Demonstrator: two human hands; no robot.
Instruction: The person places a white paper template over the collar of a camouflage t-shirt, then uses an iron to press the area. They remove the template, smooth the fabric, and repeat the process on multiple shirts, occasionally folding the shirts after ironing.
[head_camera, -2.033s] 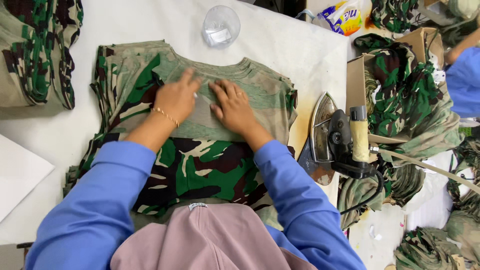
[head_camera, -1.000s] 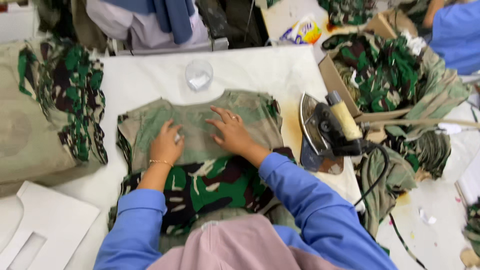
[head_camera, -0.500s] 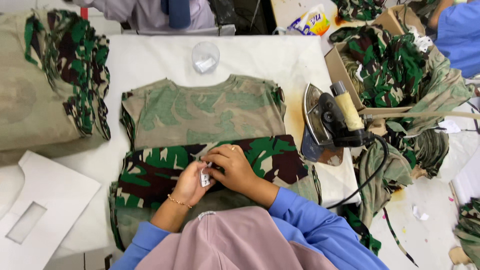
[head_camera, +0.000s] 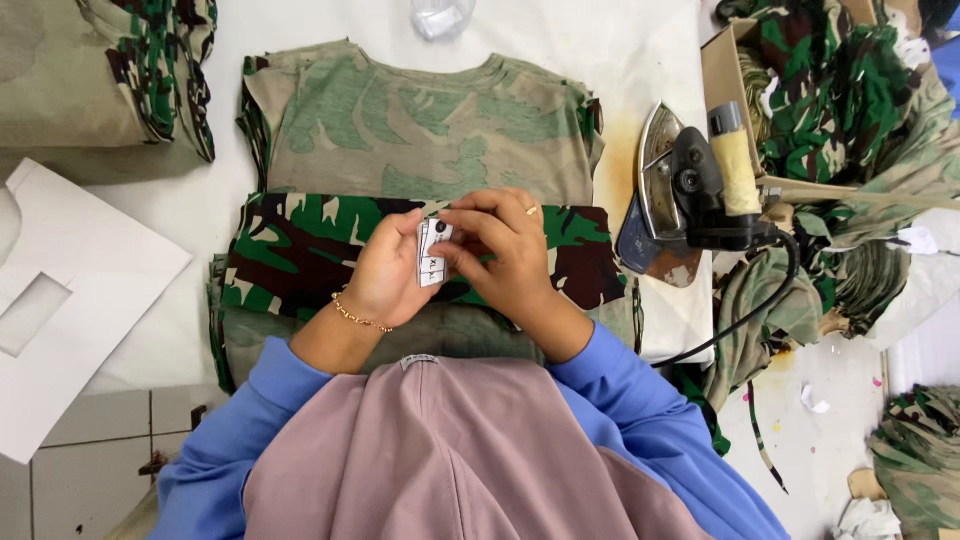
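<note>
White tag (head_camera: 433, 253) pinched between left hand (head_camera: 385, 272) and right hand (head_camera: 500, 250), above folded camouflage shirt (head_camera: 300, 250).

Both forearms, in blue sleeves, reach forward from the body and meet in front of the chest. The left hand (head_camera: 385, 275), a thin chain at its wrist, is cupped palm-in with its fingers (head_camera: 408, 232) curled and pinching. The right hand (head_camera: 505, 255), ringed, bends at the wrist, its fingers (head_camera: 478, 222) pressing toward the left thumb.
</note>
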